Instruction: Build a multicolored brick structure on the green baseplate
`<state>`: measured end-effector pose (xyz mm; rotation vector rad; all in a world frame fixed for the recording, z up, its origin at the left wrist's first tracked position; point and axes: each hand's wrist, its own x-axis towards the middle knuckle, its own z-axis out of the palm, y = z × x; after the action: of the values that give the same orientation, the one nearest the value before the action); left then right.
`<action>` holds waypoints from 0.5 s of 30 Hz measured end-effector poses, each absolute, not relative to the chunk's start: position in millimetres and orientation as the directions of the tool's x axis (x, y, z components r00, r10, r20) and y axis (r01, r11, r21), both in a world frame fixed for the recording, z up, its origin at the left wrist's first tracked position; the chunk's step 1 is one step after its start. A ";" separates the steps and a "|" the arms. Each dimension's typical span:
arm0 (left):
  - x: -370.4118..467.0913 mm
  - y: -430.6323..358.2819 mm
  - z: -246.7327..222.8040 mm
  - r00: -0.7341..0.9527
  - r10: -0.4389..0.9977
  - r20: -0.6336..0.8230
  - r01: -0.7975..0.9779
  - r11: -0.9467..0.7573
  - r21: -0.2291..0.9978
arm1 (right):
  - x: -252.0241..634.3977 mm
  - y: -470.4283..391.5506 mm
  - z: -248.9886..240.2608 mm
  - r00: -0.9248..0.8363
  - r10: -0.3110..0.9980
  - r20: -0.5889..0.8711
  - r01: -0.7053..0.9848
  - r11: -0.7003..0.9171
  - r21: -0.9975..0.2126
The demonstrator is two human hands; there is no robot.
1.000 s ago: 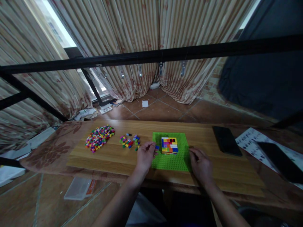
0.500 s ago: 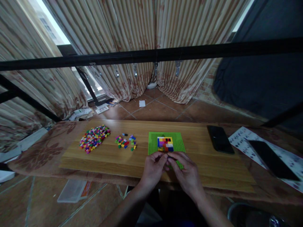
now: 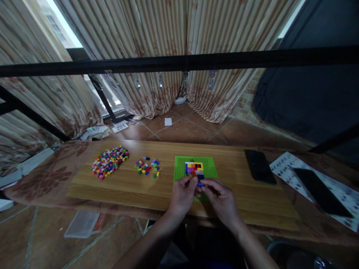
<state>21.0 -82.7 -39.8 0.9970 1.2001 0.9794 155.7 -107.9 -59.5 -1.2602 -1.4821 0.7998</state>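
Observation:
Over the near part of a green studded baseplate (image 3: 209,164), my left hand (image 3: 183,193) and my right hand (image 3: 220,197) meet with their fingers pinched. A small blue toy brick (image 3: 200,184) shows between the fingertips of both hands. Just beyond the fingers, a block of multicoloured bricks (image 3: 194,167) in white, yellow, red, blue and pink is fixed on the baseplate. My hands hide its near edge and part of the plate.
On the wooden board (image 3: 157,149) lie a large brick pile (image 3: 110,161), a smaller loose group (image 3: 147,167) and a black phone (image 3: 260,166). Another dark phone (image 3: 322,192) rests on a printed sheet (image 3: 286,164) at right. A black rail (image 3: 168,63) crosses behind.
The fingertips have drawn slightly apart, and the blue brick between them now shows. The whole view has shifted a little.

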 end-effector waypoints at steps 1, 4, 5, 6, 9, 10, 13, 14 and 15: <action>21.3 -82.0 -41.2 0.106 0.963 -0.247 -0.048 0.253 0.966 | 156.7 -106.2 -61.0 0.047 0.962 0.268 0.309 0.241 -0.920; 18.9 -79.3 -42.8 0.085 0.984 -0.155 0.063 0.150 0.987 | 162.7 -97.5 -65.1 0.106 0.950 0.292 0.354 0.239 -0.904; 17.0 -77.8 -41.9 0.055 0.993 -0.109 0.125 0.101 0.987 | 165.4 -93.2 -66.1 0.120 0.945 0.305 0.380 0.240 -0.893; 14.7 -75.6 -40.4 0.016 0.998 -0.060 0.196 0.055 0.979 | 168.1 -88.4 -66.8 0.129 0.939 0.319 0.408 0.243 -0.880; 7.3 -65.0 -33.7 -0.107 0.988 0.114 0.436 -0.056 0.898 | 174.1 -73.6 -67.9 0.120 0.926 0.357 0.481 0.260 -0.837; 5.3 -60.3 -31.8 -0.119 0.978 0.173 0.510 -0.089 0.856 | 174.8 -69.4 -68.1 0.109 0.925 0.363 0.499 0.265 -0.825; 2.2 -45.2 -29.5 -0.053 0.961 0.272 0.648 -0.174 0.742 | 173.6 -60.7 -69.1 0.075 0.925 0.373 0.529 0.280 -0.801; 2.4 -40.6 -30.2 -0.016 0.963 0.269 0.660 -0.192 0.727 | 172.6 -59.1 -69.8 0.069 0.923 0.378 0.533 0.286 -0.796; 3.1 -36.3 -31.5 0.017 0.966 0.257 0.660 -0.204 0.723 | 171.7 -58.0 -70.6 0.067 0.921 0.383 0.534 0.291 -0.794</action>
<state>3.1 -36.3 -31.5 1.8997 1.6593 1.0283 171.7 -58.0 -70.6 -1.3685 -1.5955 0.5042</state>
